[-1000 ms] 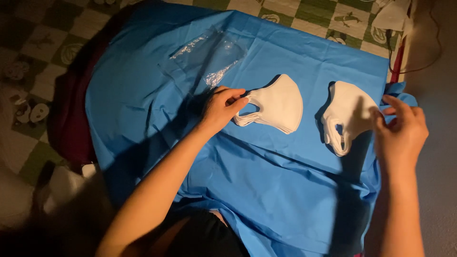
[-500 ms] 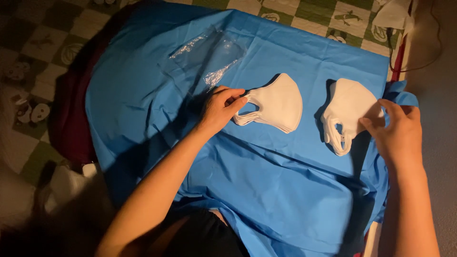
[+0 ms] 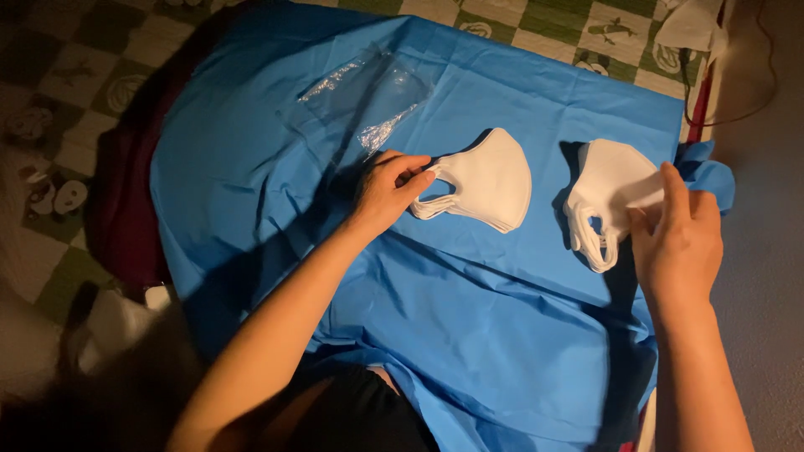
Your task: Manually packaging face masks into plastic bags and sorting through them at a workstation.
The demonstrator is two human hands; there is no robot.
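Seen from above, near the bottom edge of the frame: two bare forearms reaching up over a blue sheet (image 3: 469,335) spread wide and wrinkled across the middle of the picture. Left of centre, the left hand (image 3: 387,191), fingers curled and loosely together, fingertips resting on the ear-loop end of a stack of white face masks (image 3: 486,180) lying flat on the blue sheet at centre frame. No clear pinch visible there; contact only at the stack's left edge. At right, the right hand (image 3: 677,243), thumb and forefinger pressed together on the right-hand edge of a second white mask stack (image 3: 605,197), ear loops hanging toward the lower left of that pile. Between the two stacks, a strip of bare blue sheet; the piles near each other but not touching. Beyond the left hand, toward the upper left of centre, a crumpled clear plastic wrapper (image 3: 368,96) lying on the sheet, well apart from both stacks. Under the sheet's left edge, a dark red cloth (image 3: 126,218) showing. Farther out, along the top and left of the frame, a green-and-cream checkered mat (image 3: 578,38) with small printed figures. In the upper right corner, a loose piece of white fabric (image 3: 687,25) beside a thin dark cord (image 3: 758,92) on a dim grey floor. Lighting low and warm, corners in shadow.
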